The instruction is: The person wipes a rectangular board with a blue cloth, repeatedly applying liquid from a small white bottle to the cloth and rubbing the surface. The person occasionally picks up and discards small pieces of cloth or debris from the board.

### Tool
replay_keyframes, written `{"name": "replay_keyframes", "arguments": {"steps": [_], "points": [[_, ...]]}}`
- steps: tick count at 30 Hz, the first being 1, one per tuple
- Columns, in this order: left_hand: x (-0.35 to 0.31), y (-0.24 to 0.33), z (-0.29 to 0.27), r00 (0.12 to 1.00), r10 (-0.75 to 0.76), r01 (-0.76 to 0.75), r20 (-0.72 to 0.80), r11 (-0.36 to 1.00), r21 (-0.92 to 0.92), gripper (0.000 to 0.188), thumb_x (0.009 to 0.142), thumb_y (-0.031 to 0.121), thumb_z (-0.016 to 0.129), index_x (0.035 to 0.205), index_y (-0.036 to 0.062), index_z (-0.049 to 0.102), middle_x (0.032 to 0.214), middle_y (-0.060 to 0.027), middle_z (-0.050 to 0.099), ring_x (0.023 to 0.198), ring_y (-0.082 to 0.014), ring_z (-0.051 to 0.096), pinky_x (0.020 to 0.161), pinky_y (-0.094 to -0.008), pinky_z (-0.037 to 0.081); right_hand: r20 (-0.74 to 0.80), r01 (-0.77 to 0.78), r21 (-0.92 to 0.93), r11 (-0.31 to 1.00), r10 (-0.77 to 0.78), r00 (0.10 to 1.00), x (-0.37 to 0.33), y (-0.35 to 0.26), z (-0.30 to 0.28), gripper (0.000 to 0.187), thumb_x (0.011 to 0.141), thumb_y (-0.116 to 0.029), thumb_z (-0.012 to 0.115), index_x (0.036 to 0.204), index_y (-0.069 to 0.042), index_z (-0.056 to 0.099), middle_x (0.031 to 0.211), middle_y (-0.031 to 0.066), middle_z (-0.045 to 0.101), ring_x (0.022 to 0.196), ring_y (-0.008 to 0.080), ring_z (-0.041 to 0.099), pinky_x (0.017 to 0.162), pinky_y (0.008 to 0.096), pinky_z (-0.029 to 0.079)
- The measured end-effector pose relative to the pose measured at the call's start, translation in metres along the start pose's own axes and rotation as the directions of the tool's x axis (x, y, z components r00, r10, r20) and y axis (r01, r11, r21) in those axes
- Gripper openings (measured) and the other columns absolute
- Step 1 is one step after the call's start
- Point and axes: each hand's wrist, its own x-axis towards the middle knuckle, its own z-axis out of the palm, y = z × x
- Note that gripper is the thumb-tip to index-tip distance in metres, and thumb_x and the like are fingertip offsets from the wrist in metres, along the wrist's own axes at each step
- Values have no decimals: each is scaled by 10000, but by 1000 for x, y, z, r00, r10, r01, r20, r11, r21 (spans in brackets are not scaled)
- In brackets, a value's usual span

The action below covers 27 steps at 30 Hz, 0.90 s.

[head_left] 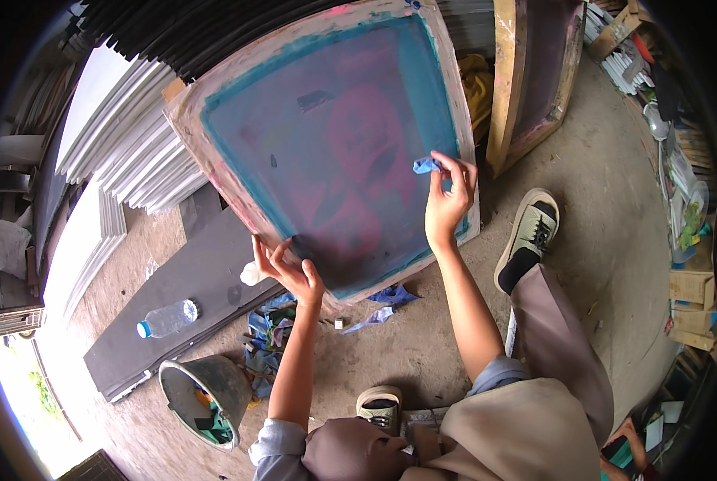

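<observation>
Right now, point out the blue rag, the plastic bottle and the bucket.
blue rag [425, 165]: head view, bunched cloth at right fingertips.
plastic bottle [170, 317]: head view, clear body lying on dark board.
bucket [224, 380]: head view, dark outer wall.

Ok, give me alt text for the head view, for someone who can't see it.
A seated person's right hand presses a small blue cloth against the mesh of a large wooden-framed printing screen, while the left hand grips its lower edge. On the concrete floor nearby lie a plastic bottle, a bucket and a pile of rags.

right hand pinching blue rag, screen frame
</observation>
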Motion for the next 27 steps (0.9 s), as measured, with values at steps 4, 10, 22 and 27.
{"name": "replay_keyframes", "arguments": {"steps": [4, 10, 22, 27], "points": [[0, 3, 3, 1000, 10, -10, 7, 1000, -5, 577, 887, 552, 485, 1110, 21, 516, 1419, -245, 180, 1354, -435, 216, 1068, -600, 246, -24, 194, 3, 981, -194, 981, -3, 20, 18, 287, 783, 130, 576, 964, -57, 697, 978, 67, 548, 907, 209, 598, 726, 313, 505], [0, 0, 2, 1000, 23, -23, 2, 1000, -6, 587, 861, 562, 521, 1091, 22, 523, 1414, -252, 183, 1352, -429, 208, 1058, -610, 250, 243, 292, -226, 929, -237, 941, -37, 23, 17, 457, 939, -62, 419, 1391, -3, 394, 1490, 198, 276, 1377, 354, 264, 1117, 479, 215], [1, -1, 1, 1000, 23, -23, -6, 999, 29, 586, 861, 564, 518, 1091, 26, 528, 1438, -254, 187, 1355, -413, 197, 1059, -589, 229, 403, 462, -342, 818, -317, 859, 1, 33, 16, 501, 919, -142, 507, 1390, -21, 386, 1442, 123, 400, 1371, 266, 321, 1117, 565, 139], [0, 1, -2, 1000, 11, -11, 2, 999, 41, 562, 861, 544, 534, 1086, 30, 525, 1429, -268, 175, 1357, -429, 188, 1059, -593, 243, 574, 388, -43, 921, -296, 764, -76, 27, -2, 552, 917, -132, 493, 1424, 1, 321, 1473, 198, 315, 1383, 350, 265, 1123, 520, 189]]}}
